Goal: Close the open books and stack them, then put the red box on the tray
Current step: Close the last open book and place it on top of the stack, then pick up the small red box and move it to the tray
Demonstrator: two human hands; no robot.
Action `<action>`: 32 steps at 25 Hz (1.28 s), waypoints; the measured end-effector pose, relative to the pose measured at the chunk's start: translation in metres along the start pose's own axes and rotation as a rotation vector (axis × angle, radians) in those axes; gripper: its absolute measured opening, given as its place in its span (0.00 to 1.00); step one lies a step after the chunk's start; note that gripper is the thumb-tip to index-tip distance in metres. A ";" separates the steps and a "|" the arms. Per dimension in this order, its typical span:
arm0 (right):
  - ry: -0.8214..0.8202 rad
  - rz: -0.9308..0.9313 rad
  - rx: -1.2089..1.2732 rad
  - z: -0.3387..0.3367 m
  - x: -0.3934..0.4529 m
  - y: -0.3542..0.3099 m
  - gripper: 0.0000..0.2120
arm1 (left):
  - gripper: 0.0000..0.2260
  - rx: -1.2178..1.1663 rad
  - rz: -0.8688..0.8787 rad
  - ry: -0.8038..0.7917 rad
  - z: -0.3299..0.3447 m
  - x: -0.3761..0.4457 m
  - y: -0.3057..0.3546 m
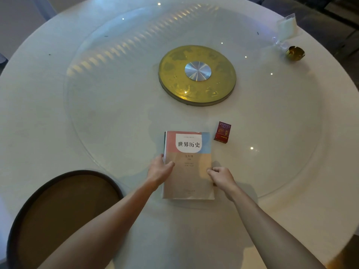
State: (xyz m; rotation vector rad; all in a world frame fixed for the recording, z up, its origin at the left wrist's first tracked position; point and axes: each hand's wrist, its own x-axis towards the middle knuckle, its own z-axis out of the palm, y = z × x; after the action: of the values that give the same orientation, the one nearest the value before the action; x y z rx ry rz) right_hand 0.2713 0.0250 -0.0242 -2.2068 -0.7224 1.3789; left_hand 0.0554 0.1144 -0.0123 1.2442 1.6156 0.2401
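Closed paperback book with pink, blue and tan cover (188,166) lies flat on the round white desk (58,117), near the person's edge, on the clear round glass turntable (116,74). Cover title in big black characters reads "世界历史"; smaller line below looks like "九年级"; other small print too blurred to read. A dark edge of another book shows under its left side, so it sits on top of a stack; how many below, cannot tell.

Left hand (159,169) rests at the book's left edge, thumb on the cover, fingers loosely curved along the side, touching the book. Right hand (221,177) at the book's right edge, fingers curled in narrow, fingertips touching the cover edge; whether it pinches pages, cannot tell.

Small red cardboard box with gold print (222,132) stands upright on the glass just beyond the book's top right corner, apart from it and from both hands; its lettering not legible.

Round brown tray with dark rim (64,220) lies at the near left of the desk, well apart from the box.

Gold round disc with silver metal hub (197,75) at desk centre. Small gold bowl (295,53) and clear plastic sign holder (287,26) at far right.
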 end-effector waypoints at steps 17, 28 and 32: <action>0.136 -0.323 -0.354 -0.138 0.139 -0.066 0.24 | 0.04 -0.353 -0.130 -0.142 0.168 0.057 0.138; 0.052 -0.344 -0.454 -0.137 0.161 -0.056 0.16 | 0.11 -0.417 -0.180 -0.056 0.194 0.062 0.138; 0.127 -0.275 -0.253 -0.148 0.140 -0.051 0.11 | 0.17 -0.381 -0.097 -0.011 0.190 0.054 0.141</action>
State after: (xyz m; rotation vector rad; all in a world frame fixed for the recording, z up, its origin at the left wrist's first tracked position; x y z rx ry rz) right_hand 0.4470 0.1397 -0.0275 -2.2521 -1.1569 1.0501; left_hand 0.2951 0.1434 -0.0343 0.8725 1.5285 0.4560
